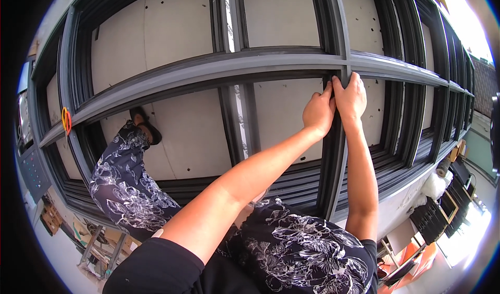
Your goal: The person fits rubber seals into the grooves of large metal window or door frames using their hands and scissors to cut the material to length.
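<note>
Dark grey metal window frames (219, 65), stacked flat, fill most of the head view. Both my hands meet where a lengthwise bar crosses an upright bar (333, 163). My left hand (319, 111) is closed, its index finger pressed into the inner corner; whether its curled fingers hold anything is hidden. My right hand (350, 100) is closed over the upright bar just below the crossing, thumb on the near-left side and fingers on the other. The two hands almost touch. Their fingertips cover the joint.
An orange-handled tool (66, 121), perhaps scissors, rests on the frame at the left. My trousered leg (130, 179) stands inside a frame opening, the shoe on the pale floor (192, 132). Dark profiles (435, 220) and a white bag (436, 185) lie at the right.
</note>
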The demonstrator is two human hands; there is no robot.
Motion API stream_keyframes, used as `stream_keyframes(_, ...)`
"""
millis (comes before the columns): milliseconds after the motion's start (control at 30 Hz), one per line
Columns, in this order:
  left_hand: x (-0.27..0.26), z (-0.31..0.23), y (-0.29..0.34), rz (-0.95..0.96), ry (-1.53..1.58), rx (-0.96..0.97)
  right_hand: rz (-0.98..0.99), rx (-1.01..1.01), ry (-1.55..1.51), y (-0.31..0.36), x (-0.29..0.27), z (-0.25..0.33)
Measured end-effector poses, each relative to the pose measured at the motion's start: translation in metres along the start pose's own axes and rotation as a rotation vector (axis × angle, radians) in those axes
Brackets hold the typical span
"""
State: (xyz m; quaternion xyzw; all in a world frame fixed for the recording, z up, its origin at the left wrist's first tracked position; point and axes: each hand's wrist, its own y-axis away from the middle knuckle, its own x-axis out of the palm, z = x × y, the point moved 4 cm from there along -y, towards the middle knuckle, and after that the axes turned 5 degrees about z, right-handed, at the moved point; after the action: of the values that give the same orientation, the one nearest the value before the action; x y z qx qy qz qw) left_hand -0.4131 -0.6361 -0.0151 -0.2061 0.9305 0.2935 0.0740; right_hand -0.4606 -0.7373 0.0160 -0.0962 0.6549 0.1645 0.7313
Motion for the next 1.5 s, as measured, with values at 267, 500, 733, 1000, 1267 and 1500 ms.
stream_keyframes(267,-0.001,0.008,0.008,0.017,0.052,0.087,0.123,0.077,0.121,-0.009,-0.001,0.013)
stream_keyframes(500,-0.041,0.006,-0.016,-0.143,-0.19,0.326,-0.03,-0.012,0.024,0.009,0.012,-0.003)
stream_keyframes(733,-0.037,0.007,-0.028,-0.093,-0.378,0.416,-0.059,-0.022,-0.019,0.013,0.008,-0.001)
stream_keyframes(1000,-0.034,0.006,-0.034,-0.071,-0.646,0.408,-0.054,-0.013,-0.002,0.014,0.007,0.0)
stream_keyframes(1267,-0.039,0.006,-0.037,-0.086,-0.421,0.483,-0.062,-0.024,-0.016,0.014,0.004,0.003)
stream_keyframes(1500,-0.012,0.034,0.001,-0.028,-0.122,0.233,0.014,0.001,-0.018,0.01,0.003,0.003)
